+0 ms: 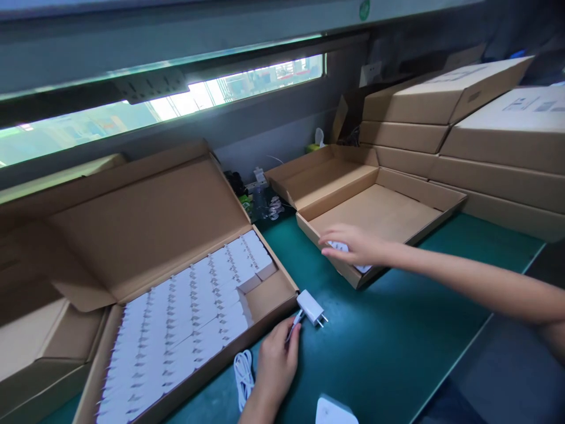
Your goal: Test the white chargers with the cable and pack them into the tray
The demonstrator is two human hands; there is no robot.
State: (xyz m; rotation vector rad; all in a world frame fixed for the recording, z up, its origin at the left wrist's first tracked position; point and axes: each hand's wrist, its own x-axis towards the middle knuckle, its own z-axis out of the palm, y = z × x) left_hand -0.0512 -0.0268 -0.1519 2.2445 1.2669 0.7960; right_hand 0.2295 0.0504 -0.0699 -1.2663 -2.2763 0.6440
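Left hand (278, 359), lower centre, pinches a plug (297, 320); judged best to grip its rigid end and keep it square to the charger (311, 305), just past the fingertips, contact unclear. Right hand (353, 242), right of centre, grasps a white piece (339, 246) under its fingers at the box's (388, 203) near corner; a level hold should spare the rim.

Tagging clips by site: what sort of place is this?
Likely a factory or workshop bench: an open cardboard carton holding rows of what look like small white boxes sits on a green worktop, closed cartons are stacked at the right, and a white two-pin charger is by the left hand.
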